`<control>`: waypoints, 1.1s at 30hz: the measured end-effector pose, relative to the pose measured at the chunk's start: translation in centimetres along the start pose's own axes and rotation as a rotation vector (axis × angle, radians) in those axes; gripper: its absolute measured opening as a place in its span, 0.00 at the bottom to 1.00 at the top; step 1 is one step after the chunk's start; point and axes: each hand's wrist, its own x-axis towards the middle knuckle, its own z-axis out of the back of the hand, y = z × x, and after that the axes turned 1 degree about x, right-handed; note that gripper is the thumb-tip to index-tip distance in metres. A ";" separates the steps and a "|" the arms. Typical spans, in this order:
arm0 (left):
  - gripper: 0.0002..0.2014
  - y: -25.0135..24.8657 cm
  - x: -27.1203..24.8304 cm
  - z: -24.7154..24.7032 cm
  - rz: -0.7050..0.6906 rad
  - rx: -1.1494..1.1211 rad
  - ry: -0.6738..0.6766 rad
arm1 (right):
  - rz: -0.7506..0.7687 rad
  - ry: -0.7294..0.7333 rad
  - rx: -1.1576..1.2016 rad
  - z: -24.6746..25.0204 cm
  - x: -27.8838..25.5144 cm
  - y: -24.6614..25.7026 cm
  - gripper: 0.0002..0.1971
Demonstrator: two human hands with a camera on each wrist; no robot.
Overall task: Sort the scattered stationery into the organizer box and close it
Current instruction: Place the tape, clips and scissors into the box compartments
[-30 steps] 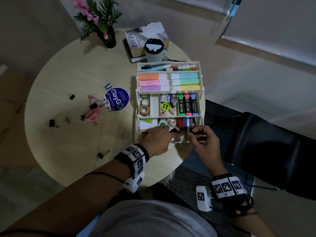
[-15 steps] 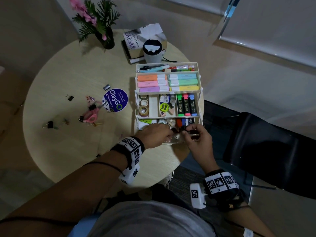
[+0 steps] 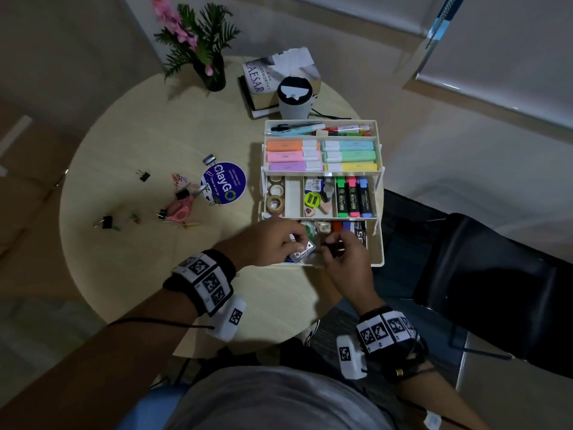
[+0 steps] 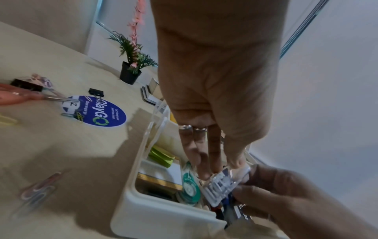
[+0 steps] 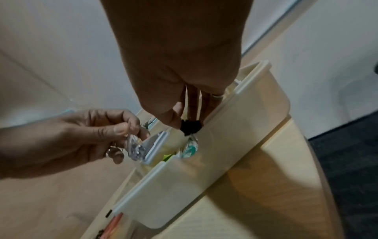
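Observation:
The white organizer box (image 3: 379,193) stands open in tiers on the round table, filled with highlighters, tape rolls and pens. Over its near bottom tray, my left hand (image 3: 273,240) pinches a small clear plastic case (image 3: 302,252) (image 4: 225,182) (image 5: 143,149) holding small metal bits. My right hand (image 3: 344,252) pinches a black binder clip (image 5: 190,127) just above the tray's near wall (image 5: 235,129). Loose binder clips (image 3: 107,221), coloured paper clips (image 3: 179,179) and pink scissors (image 3: 179,207) lie scattered at the table's left.
A round blue sticker (image 3: 224,183) lies left of the box. A potted plant (image 3: 207,66), a book (image 3: 263,79) and a lidded cup (image 3: 294,99) stand at the table's far side. A black chair (image 3: 496,290) sits to the right.
Both hands have drawn closer together over the bottom tray. My left hand has lifted the clear case up out of the tray; the right hand's clip has moved left toward it.

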 end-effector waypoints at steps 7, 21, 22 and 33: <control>0.03 -1.7 1.7 -1.1 -0.009 -0.034 -0.127 | 0.072 0.151 -0.157 3.5 -1.3 -0.4 0.11; 0.04 -6.2 8.9 -5.2 0.012 0.203 -0.102 | 0.263 0.190 -0.700 10.4 -3.0 -3.0 0.22; 0.04 -6.0 8.9 -5.1 0.005 0.200 -0.106 | 0.253 0.224 -0.769 9.6 -2.8 -2.5 0.24; 0.03 -4.1 7.6 -4.1 -0.051 0.105 -0.108 | 0.124 0.407 -1.122 5.6 -0.5 -1.0 0.14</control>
